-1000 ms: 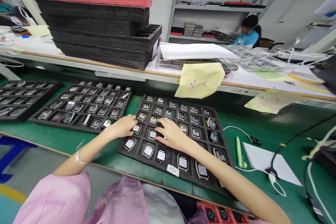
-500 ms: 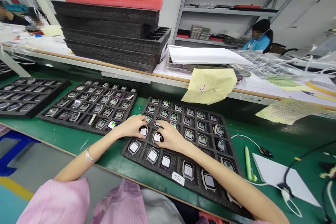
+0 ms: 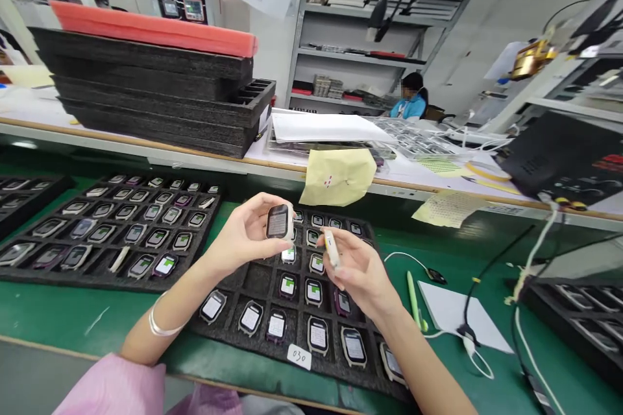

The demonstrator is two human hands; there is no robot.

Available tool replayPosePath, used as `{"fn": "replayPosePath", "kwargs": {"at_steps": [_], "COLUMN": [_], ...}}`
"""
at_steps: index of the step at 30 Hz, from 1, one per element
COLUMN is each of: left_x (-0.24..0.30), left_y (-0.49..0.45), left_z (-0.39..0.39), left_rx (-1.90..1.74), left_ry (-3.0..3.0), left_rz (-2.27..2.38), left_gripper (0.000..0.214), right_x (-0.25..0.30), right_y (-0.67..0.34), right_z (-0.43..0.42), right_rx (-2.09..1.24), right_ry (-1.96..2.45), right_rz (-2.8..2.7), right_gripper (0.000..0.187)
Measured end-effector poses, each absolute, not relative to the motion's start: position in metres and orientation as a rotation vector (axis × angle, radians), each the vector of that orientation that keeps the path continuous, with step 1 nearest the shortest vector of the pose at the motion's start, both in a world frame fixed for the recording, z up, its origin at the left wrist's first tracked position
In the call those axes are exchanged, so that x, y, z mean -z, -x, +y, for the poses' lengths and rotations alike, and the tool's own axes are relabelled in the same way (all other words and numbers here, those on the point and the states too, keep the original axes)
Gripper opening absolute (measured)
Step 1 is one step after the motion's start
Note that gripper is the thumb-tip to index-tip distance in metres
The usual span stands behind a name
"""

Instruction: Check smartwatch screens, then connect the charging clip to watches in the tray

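Note:
Raised over the black foam tray (image 3: 233, 341), my left hand (image 3: 243, 233) grips a smartwatch body (image 3: 279, 222) between thumb and fingers, its dark screen turned partly toward me. My right hand (image 3: 360, 269), to the right of it, pinches a second watch body (image 3: 331, 249) seen edge-on, its light side facing left. The tray below holds several strapless watches in square slots, many with lit white and green screens. Bare slots show under my left hand. A white label (image 3: 298, 356) marked 030 is on the tray's front edge.
Another watch-filled foam tray (image 3: 111, 233) lies to the left. Stacked black foam trays (image 3: 146, 97) with a red one (image 3: 156, 29) on top stand on the shelf. At right are a green pen (image 3: 413, 298), white paper (image 3: 462, 314), cables and another tray (image 3: 579, 318). A person (image 3: 411, 100) sits far back.
Both hands have lifted up from the tray, each now with a watch taken out of its slot. The camera view has turned to the right.

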State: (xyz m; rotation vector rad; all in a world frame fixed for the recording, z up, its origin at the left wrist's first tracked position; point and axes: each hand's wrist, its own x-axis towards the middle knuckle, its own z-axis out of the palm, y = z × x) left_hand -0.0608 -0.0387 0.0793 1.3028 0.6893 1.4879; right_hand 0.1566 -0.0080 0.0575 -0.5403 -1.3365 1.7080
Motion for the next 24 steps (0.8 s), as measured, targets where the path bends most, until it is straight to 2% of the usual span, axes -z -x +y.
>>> {"fn": "replayPosePath", "kwargs": {"at_steps": [5,9,17,24], "left_x": [-0.061,-0.046,-0.044,-0.052], "left_y": [0.032,0.024,0.022,0.015], "left_z": [-0.028,-0.021,-0.025,-0.038], "left_rx": [-1.307,-1.207,-1.129,-1.134], "left_ry": [-0.903,-0.742,-0.744,-0.863], "left_rz": [0.648,0.682,0.685,0.571], "left_gripper": [0.039,0.047,0.045,0.037], "right_x": [-0.044,-0.043,-0.046,-0.051], "right_y": [-0.159,-0.162,-0.168,-0.167], "right_z": [-0.005,-0.002,-0.009,-0.019], "right_rx": [-1.652,-1.554,-1.241,-1.119], "right_ry": [0.724,0.719,0.767,0.828], "right_rz": [-1.340,-1.410,-1.508,-1.491], "right_gripper": [0.056,0.060,0.031,0.021]}}
